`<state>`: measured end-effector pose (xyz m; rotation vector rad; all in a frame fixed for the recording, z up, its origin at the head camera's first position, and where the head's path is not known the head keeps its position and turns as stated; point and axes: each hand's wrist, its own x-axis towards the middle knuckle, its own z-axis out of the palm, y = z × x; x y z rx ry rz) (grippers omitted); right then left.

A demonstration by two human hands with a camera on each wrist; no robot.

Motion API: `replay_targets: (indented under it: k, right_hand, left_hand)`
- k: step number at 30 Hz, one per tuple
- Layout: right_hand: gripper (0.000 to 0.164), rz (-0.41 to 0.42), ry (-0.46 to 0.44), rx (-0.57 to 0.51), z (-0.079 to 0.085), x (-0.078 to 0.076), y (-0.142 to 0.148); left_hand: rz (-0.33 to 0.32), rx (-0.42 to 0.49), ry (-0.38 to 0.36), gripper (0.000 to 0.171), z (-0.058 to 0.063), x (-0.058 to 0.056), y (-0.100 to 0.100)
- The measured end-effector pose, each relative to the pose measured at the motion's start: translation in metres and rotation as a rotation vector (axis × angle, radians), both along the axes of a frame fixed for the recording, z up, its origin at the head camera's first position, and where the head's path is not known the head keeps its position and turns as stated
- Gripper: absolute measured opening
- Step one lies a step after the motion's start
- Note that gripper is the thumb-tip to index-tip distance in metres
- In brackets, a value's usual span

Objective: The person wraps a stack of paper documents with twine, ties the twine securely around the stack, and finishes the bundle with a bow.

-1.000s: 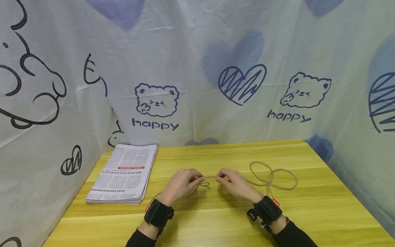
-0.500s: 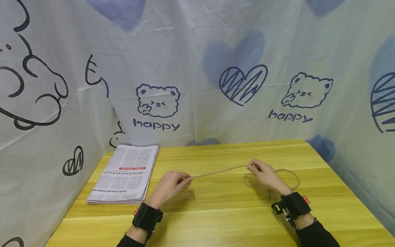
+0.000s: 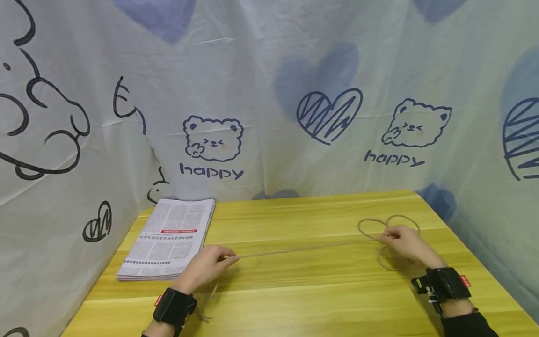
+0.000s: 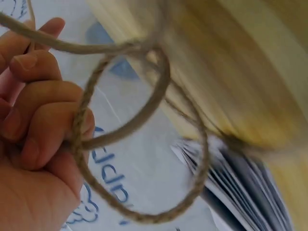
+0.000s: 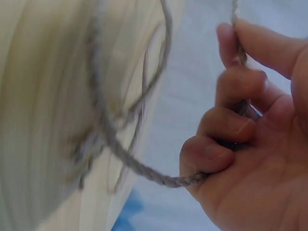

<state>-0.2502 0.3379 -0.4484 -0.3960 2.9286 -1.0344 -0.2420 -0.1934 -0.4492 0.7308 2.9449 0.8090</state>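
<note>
A thin tan twine runs nearly straight between the two hands over the table. My left hand, close to the newspapers, pinches it between thumb and fingertips; a loose end hangs below. In the left wrist view a loop of the twine dangles beside the curled fingers. My right hand, at the right of the table, pinches the other end of the stretch, with its remaining fingers curled round the twine in the right wrist view. Several loops of twine spread around that hand.
A stack of folded newspapers lies at the left of the yellow wood-grain table. Behind and beside the table hangs a pale cloth printed with hearts and bears. Both wrists wear black straps with cameras.
My hands have moved apart, the left leftward and toward the body, the right to the right. The twine between them has gone from a short piece to a long stretch.
</note>
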Motion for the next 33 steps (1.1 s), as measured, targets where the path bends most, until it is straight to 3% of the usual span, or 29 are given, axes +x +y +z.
replay_targets:
  k: [7, 14, 18, 25, 30, 33]
  right_hand:
    - [0.031, -0.071, -0.101, 0.051, -0.001, 0.007, 0.030]
    - [0.032, -0.081, -0.161, 0.085, -0.003, 0.012, 0.044]
    - [0.037, -0.109, -0.171, 0.069, -0.001, 0.014, 0.050]
    - [0.042, -0.163, -0.180, 0.089, 0.011, 0.020, 0.072]
    - [0.044, -0.199, -0.222, 0.099, 0.013, 0.021, 0.083]
    - [0.043, -0.197, -0.221, 0.096, 0.013, 0.021, 0.086]
  left_hand:
    - [0.032, -0.014, -0.040, 0.024, -0.004, 0.005, -0.037]
    - [0.070, -0.035, -0.079, 0.023, -0.002, 0.010, -0.073]
    - [0.150, -0.043, -0.115, 0.026, 0.004, 0.013, -0.091]
    - [0.275, -0.014, -0.228, 0.056, 0.009, 0.018, -0.127]
    - [0.242, 0.043, -0.282, 0.062, 0.010, 0.018, -0.145]
    - [0.187, 0.079, -0.298, 0.055, 0.008, 0.016, -0.155]
